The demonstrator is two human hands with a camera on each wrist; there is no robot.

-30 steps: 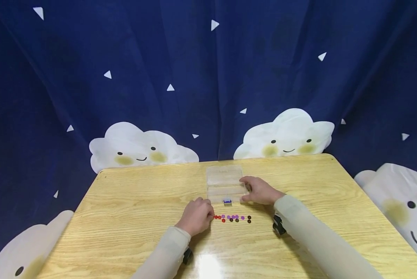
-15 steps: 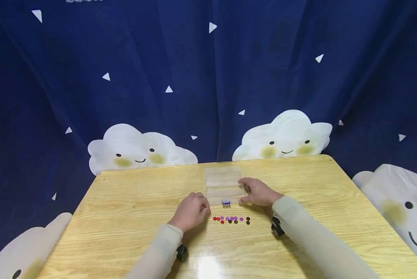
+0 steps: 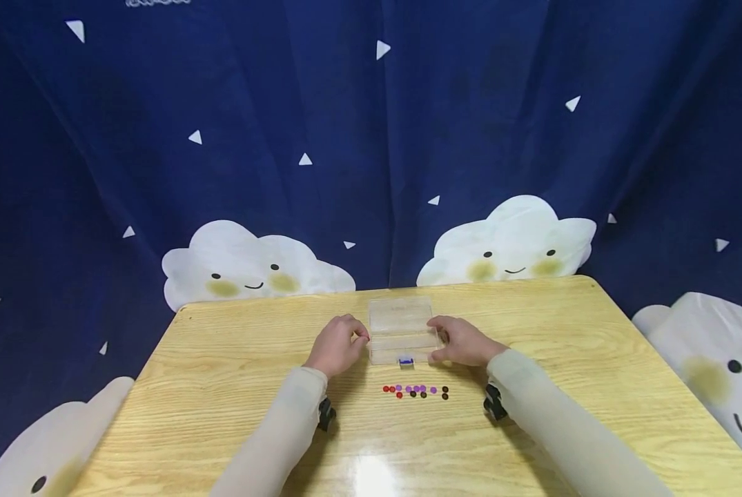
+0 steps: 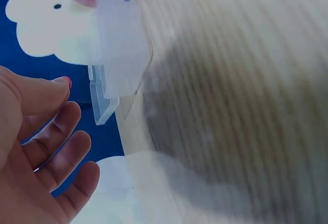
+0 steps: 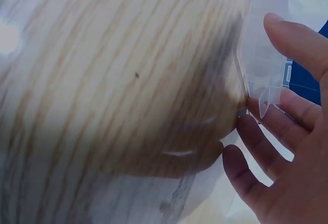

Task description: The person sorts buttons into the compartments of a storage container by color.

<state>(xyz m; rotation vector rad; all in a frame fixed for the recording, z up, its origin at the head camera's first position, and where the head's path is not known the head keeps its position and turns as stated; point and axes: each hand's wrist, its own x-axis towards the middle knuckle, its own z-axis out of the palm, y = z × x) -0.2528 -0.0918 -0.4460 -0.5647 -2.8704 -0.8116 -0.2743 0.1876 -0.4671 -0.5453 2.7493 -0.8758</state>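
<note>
A clear plastic box (image 3: pixel 402 342) with a blue latch (image 3: pixel 406 361) lies on the table, its lid (image 3: pixel 400 315) folded open towards the back. At its left side, my left hand (image 3: pixel 338 343) pinches a small red bead-like disc (image 4: pixel 68 82) between thumb and index finger; the other fingers are loosely bent. My right hand (image 3: pixel 466 340) holds the box's right end, thumb towards the front and fingers round the side, as the right wrist view shows. In front of the box lie small discs: red ones (image 3: pixel 386 389), purple ones (image 3: pixel 433 391) and black ones (image 3: pixel 445 396).
The wooden table (image 3: pixel 240 386) reaches back to a dark blue curtain (image 3: pixel 252 103) with white clouds and triangles. Black wrist cameras sit under both sleeves, the left one (image 3: pixel 326 414) and the right one (image 3: pixel 494 402). A bright glare spot marks the table's front.
My left hand has left the row's red end and moved forward to the box's left side, carrying a red bead-like disc. My right hand stays at the box.
</note>
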